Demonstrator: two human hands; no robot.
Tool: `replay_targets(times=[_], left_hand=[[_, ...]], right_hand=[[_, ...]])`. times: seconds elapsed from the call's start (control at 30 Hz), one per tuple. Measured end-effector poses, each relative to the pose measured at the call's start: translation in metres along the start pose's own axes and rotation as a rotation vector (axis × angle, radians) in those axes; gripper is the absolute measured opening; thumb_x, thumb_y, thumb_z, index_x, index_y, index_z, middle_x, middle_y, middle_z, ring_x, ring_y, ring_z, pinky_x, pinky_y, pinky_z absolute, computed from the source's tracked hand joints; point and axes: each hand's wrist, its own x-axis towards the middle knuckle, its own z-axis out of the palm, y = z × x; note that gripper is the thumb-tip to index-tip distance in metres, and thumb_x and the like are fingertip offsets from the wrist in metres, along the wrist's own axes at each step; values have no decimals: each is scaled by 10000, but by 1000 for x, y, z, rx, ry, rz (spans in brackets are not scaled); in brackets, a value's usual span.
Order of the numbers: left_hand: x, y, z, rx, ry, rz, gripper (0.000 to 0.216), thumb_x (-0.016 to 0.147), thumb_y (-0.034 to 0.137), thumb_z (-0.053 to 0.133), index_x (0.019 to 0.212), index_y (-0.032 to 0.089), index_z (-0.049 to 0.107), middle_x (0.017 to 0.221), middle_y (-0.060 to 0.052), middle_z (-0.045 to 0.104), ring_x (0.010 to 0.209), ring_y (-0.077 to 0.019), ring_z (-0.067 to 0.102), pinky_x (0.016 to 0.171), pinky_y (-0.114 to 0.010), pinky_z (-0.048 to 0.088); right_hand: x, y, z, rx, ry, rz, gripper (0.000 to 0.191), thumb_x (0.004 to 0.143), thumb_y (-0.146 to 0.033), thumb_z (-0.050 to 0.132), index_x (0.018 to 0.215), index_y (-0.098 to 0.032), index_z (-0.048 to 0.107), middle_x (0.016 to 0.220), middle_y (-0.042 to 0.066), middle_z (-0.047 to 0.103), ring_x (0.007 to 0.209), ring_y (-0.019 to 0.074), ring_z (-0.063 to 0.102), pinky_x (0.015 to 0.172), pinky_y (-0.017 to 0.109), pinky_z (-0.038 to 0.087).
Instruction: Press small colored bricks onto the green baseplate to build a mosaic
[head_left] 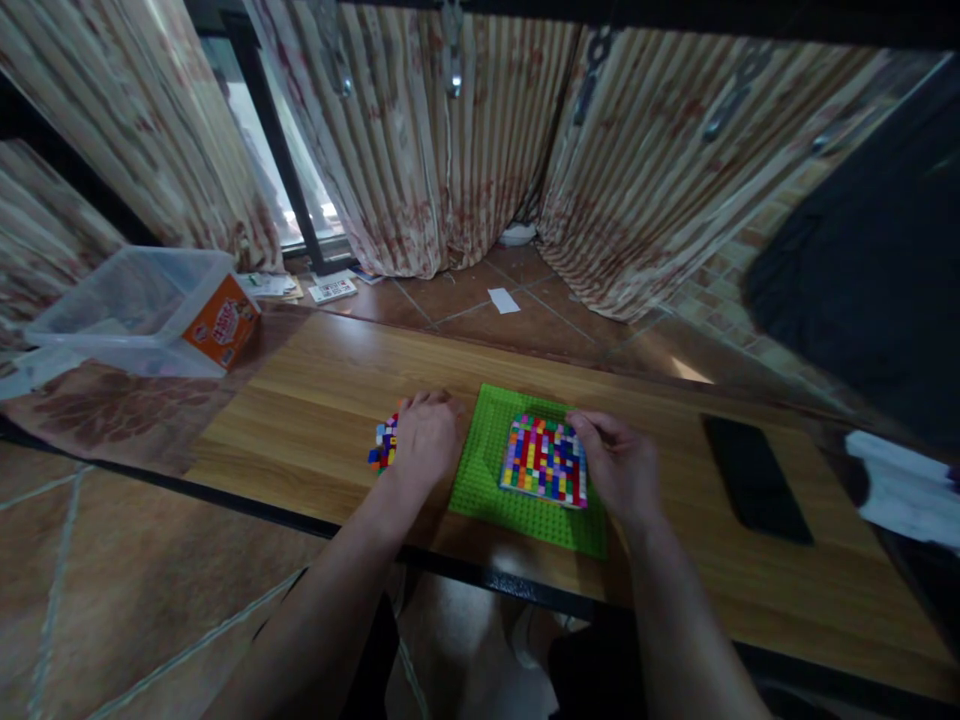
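A green baseplate (480,470) lies on the wooden table in front of me. On it stands a block of many-coloured toy bricks (544,460) in close rows. My right hand (619,462) is at the block's upper right corner, thumb and fingers pinched together; whatever they may hold is too small to make out. Left of the baseplate, my left hand (429,440) rests over a small pile of loose bricks (383,445), covering part of it. Its fingers point away from me and curl down, and their tips are hidden.
A black phone (756,478) lies on the table to the right, with white paper (904,485) beyond it. At the far left stands a clear plastic box (135,300) with an orange label. Papers (330,289) lie behind the table, below striped curtains (450,150).
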Motion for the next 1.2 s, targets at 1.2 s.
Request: replay_targets(times=[1.2], left_hand=[[-9, 73, -1, -1366, 138, 37, 271, 820, 195, 649, 1085, 174, 596, 872, -20, 690, 792, -131, 669, 799, -274, 563]], right_hand=[[-17, -41, 13, 23, 35, -294, 135, 907, -314, 630, 901, -282, 760, 896, 24, 737, 875, 203, 663, 811, 359, 521]])
